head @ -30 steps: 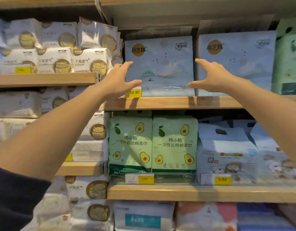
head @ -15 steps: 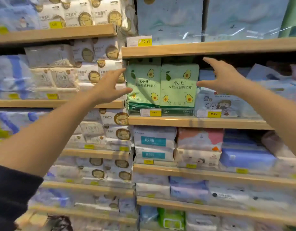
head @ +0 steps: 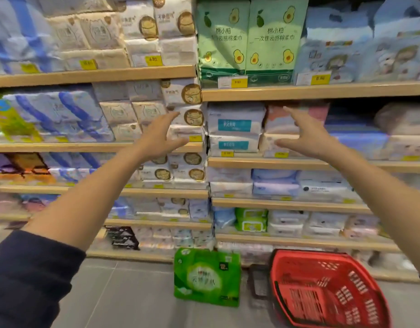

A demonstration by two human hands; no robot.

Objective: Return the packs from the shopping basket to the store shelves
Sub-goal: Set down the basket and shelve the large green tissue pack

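A red shopping basket (head: pixel 322 290) stands on the floor at the lower right; I see no packs inside it. A green tissue pack (head: pixel 206 278) stands upright on the floor just left of the basket. My left hand (head: pixel 157 136) and my right hand (head: pixel 303 136) are both raised in front of the shelves, fingers spread, holding nothing. Between them sit white packs with teal labels (head: pixel 235 129) on a wooden shelf (head: pixel 299 163).
Wooden shelves filled with tissue and cotton-towel packs cover the whole wall. Two green avocado-print packs (head: pixel 247 39) stand on the upper shelf. Grey tiled floor (head: pixel 123 294) lies in front of the lowest shelf. A dark object (head: pixel 258 282) sits behind the basket.
My view has dropped from the top shelf down the shelving, bringing the floor, green pack and basket into sight. Both empty hands have lowered with it, still spread apart.
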